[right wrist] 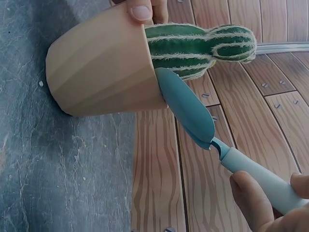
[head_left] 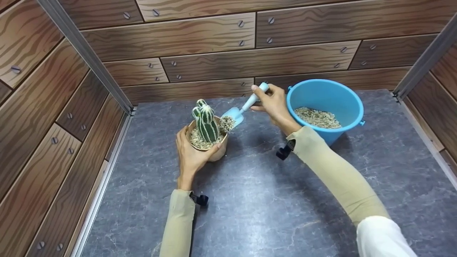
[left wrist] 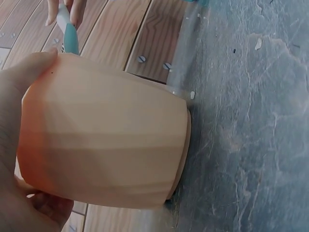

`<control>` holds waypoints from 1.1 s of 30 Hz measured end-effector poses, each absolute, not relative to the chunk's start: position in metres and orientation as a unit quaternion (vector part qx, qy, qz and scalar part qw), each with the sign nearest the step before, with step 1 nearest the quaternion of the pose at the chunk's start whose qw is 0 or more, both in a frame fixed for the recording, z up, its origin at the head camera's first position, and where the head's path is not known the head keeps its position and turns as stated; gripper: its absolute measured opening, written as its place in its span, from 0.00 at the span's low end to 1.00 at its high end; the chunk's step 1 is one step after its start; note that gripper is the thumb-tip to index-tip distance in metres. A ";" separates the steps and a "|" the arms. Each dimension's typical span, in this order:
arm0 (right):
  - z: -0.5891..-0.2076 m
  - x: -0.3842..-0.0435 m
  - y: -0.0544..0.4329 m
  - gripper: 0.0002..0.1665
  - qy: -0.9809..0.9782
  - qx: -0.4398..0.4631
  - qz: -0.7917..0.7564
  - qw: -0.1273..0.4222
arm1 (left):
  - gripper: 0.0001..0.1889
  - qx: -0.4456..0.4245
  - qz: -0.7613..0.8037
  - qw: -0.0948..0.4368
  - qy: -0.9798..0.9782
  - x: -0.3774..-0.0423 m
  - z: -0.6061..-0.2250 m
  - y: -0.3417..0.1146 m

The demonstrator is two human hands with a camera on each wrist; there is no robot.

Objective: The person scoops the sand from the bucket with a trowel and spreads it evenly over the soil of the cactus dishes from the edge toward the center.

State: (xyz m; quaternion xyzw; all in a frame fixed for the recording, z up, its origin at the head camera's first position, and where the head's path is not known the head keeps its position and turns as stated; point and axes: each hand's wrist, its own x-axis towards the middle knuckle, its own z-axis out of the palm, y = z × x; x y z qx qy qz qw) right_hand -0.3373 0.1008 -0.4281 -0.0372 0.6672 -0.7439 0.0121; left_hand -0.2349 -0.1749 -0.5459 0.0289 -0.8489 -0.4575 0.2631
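Note:
A green cactus [head_left: 207,125] with white-edged ribs grows in a faceted beige pot [left wrist: 111,130], bedded in pale gravel [head_left: 200,140]. My left hand [head_left: 191,153] grips the pot by its rim, thumb on the near side and fingers round the left. The fingers of my right hand [head_left: 273,105] hold the pale handle of a small blue trowel [head_left: 250,103]. Its blade [right wrist: 188,106] slants down with the tip right at the pot's rim beside the cactus. A heap of brown-and-white gravel [head_left: 227,123] lies on the blade in the head view.
Just right of my right wrist stands a blue bucket [head_left: 325,85] with gravel [head_left: 317,117] in its bottom. Pot and bucket stand on a grey marbled surface [head_left: 250,200]. Walls with a wood-plank print [head_left: 207,39] enclose the back and both sides.

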 end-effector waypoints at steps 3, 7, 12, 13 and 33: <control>-0.428 -0.338 0.101 0.17 0.672 -0.042 -0.739 0.007 | 0.67 0.030 -0.460 0.261 -0.848 -0.235 -0.546 -0.174; -0.429 -0.338 0.101 0.18 0.674 -0.046 -0.737 0.004 | 0.66 0.024 -0.457 0.265 -0.849 -0.234 -0.547 -0.175; -0.429 -0.339 0.099 0.18 0.672 -0.042 -0.739 -0.003 | 0.66 0.014 -0.460 0.268 -0.846 -0.235 -0.549 -0.177; -0.429 -0.339 0.099 0.18 0.671 -0.042 -0.740 -0.004 | 0.66 0.011 -0.463 0.266 -0.846 -0.235 -0.549 -0.178; -0.425 -0.345 0.096 0.22 0.689 -0.050 -0.723 -0.022 | 0.68 -0.016 -0.479 0.245 -0.843 -0.238 -0.552 -0.188</control>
